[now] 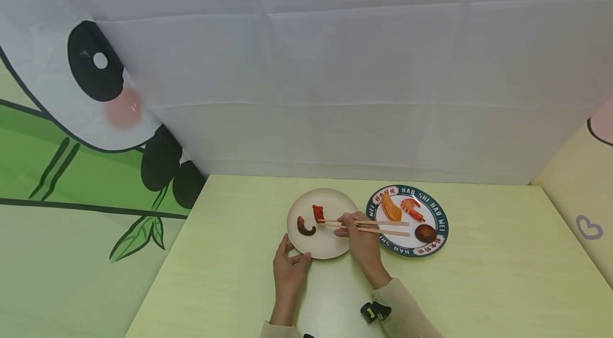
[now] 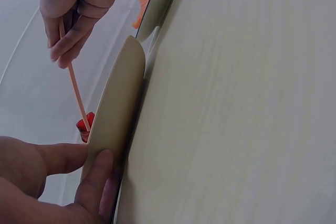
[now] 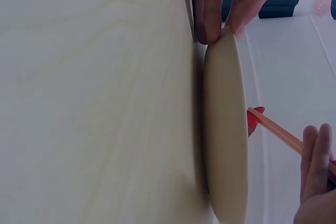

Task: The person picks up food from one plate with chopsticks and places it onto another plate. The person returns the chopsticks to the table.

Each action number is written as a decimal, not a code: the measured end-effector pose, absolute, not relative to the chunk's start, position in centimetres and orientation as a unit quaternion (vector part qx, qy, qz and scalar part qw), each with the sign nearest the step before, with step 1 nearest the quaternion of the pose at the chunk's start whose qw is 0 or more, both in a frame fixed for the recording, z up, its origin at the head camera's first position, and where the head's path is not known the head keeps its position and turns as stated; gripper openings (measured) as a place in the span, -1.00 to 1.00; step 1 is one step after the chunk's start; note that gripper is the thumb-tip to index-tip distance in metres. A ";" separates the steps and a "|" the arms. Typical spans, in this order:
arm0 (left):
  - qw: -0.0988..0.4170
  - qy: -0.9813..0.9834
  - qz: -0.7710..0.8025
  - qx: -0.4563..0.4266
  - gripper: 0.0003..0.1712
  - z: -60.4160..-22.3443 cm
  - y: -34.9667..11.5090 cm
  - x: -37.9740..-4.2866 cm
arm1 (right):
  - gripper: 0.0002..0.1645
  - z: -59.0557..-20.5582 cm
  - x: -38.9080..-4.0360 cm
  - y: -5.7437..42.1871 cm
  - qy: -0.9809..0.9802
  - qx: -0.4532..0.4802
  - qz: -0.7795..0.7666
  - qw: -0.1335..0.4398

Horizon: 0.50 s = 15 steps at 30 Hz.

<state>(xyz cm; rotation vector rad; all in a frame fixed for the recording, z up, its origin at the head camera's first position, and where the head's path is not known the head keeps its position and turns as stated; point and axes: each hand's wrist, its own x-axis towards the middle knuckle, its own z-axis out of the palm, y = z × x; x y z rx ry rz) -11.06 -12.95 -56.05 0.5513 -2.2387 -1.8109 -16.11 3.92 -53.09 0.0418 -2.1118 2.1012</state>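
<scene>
A beige plate [image 1: 335, 200] stands on the table, holding a dark brown curled food piece [image 1: 306, 227] and a small red food piece [image 1: 318, 214]. My left hand [image 1: 289, 273] pinches the plate's near-left rim between thumb and fingers, as the right wrist view also shows. Wooden chopsticks [image 1: 394, 233] are held in my right hand [image 1: 362, 242] above the plate's right side. Their tips meet the red piece; whether they clamp it or only touch it, I cannot tell. In the left wrist view, the red piece [image 2: 86, 127] shows just beyond the plate's rim.
Close on the right is a white plate with a dark green lettered rim [image 1: 444, 221]. On it lie an orange wedge [image 1: 391, 207], a shrimp [image 1: 413, 209] and a round brown piece [image 1: 425, 233]. A pale cloth wall [image 1: 359, 88] rises behind the light wooden table [image 1: 507, 253].
</scene>
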 end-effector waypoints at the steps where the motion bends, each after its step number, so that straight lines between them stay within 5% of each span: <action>1: 0.105 -0.759 -0.615 0.186 -0.07 -56.0 -12.9 -11.1 | -0.69 -53.0 -16.1 4.0 -0.703 0.013 0.706 0.082; 15: 0.106 -0.758 -0.618 0.181 -0.06 -56.0 -13.0 -10.9 | -0.67 -52.6 -15.6 5.5 -0.672 -0.015 0.733 0.104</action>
